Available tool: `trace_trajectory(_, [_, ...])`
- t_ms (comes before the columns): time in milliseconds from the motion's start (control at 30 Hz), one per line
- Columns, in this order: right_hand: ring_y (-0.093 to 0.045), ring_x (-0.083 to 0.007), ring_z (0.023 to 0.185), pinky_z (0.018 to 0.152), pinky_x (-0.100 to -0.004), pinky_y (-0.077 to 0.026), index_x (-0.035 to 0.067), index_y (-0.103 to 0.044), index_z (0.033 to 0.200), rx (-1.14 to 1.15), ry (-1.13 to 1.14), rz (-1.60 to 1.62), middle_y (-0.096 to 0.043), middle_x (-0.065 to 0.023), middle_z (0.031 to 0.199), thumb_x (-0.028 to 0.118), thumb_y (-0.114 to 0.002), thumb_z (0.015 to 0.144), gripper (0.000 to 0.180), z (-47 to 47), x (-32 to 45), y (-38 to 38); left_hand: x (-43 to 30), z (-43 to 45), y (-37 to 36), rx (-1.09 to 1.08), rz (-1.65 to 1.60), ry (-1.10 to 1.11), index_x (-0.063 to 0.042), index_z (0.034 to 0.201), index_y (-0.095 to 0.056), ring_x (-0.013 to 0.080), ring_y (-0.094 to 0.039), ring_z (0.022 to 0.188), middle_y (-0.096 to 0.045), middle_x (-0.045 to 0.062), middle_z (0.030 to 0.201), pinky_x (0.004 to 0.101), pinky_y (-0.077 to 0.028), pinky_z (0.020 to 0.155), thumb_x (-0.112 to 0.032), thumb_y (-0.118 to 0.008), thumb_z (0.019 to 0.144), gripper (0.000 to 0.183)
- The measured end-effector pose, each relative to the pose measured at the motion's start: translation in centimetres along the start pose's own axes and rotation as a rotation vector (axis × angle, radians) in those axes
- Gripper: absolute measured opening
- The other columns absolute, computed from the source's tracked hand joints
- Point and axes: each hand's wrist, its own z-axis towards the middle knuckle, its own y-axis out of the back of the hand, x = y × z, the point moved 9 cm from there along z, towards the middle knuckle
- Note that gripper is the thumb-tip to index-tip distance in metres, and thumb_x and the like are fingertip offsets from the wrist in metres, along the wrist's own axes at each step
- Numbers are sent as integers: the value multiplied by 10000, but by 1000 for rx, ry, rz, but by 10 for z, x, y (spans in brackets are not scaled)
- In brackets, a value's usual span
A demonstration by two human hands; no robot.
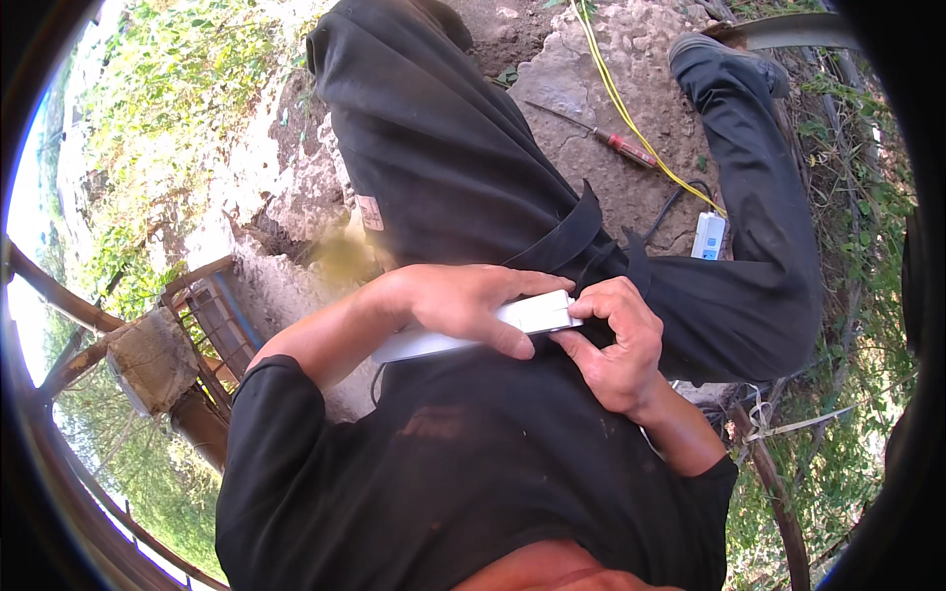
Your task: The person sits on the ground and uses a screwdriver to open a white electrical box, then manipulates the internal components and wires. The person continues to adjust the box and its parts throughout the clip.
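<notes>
A long white plastic device (545, 313) lies across my lap against the dark shirt. My left hand (465, 303) lies over its middle and grips it, with the thumb along the near side. At its right end, my right hand (621, 343) pinches a small end piece between thumb and forefinger. The left part of the device is partly hidden under my left hand and wrist. A dark cable (375, 385) shows below its left end; where it attaches is hidden.
On the bare ground lie a screwdriver (624, 148) with a red handle and a small white box (708, 236) with blue parts. A yellow cable (624, 111) and a black cable (665, 207) run to the box. A rusty metal frame (222, 318) stands at left; plants grow on both sides.
</notes>
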Motion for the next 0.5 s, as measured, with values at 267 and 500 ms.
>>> trace_trajectory(267, [-580,-250,785,703,-334,-489,41,-523,923,-89,12,-73,-564,-120,886,-53,-805,587,449,-13,0,-8,-4,0,3,-154,-224,-15,18,1360,-427,202,-543,1101,-586,143,1196,326,-417,961,-107,-749,683,760])
trace_trajectory(500, [-569,-229,770,695,-322,-483,43,-516,904,-5,-47,17,-551,-112,866,-54,-810,585,444,-19,-15,-15,10,3,-4,-84,-277,-7,25,1333,-458,171,-564,1055,-614,119,1132,306,-446,922,-49,-756,660,740])
